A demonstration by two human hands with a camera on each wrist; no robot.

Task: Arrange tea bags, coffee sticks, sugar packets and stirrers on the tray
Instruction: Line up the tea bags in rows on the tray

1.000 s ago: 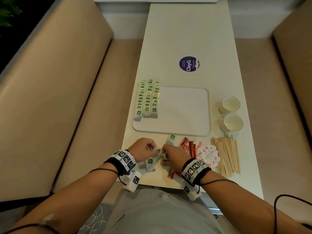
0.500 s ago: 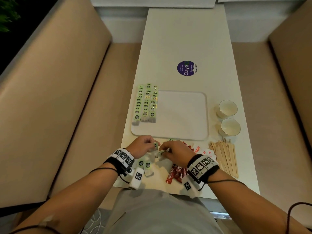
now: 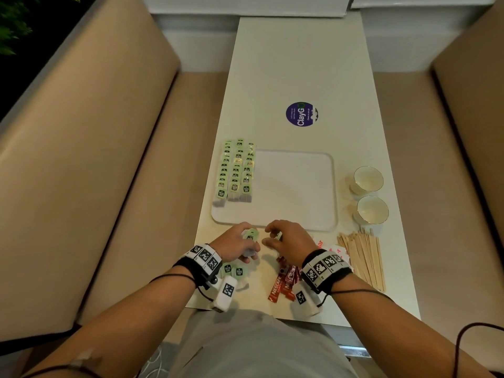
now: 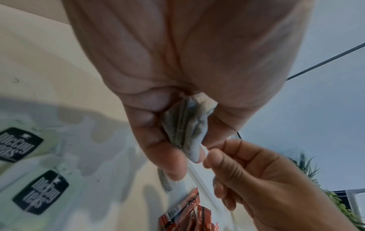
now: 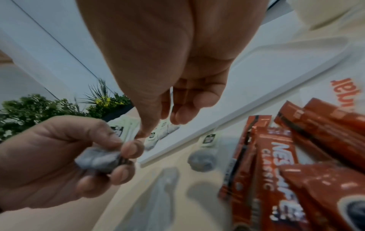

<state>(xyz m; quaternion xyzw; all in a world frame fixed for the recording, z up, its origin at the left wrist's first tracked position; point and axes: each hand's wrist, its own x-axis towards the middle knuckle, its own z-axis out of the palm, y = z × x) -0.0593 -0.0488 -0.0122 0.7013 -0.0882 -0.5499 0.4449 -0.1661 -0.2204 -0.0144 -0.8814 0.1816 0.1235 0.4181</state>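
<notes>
Green-tagged tea bag (image 3: 250, 241) pinched in left hand (image 3: 236, 245) near tray (image 3: 294, 226); right hand (image 3: 289, 238) loosely curled, contents unclear; loose pinch risks drop.

Green-tagged tea bags (image 3: 236, 170) stand in three neat rows along the left edge of the white tray (image 3: 294, 186). One tea bag (image 3: 250, 237) is held above the bench just before the tray's near rim; two more (image 3: 233, 270) lie flat on the bench. Red coffee sticks (image 3: 283, 283) lie in a loose pile, white sugar packets (image 3: 331, 248) beside them, wooden stirrers (image 3: 364, 259) fanned at the right.
</notes>
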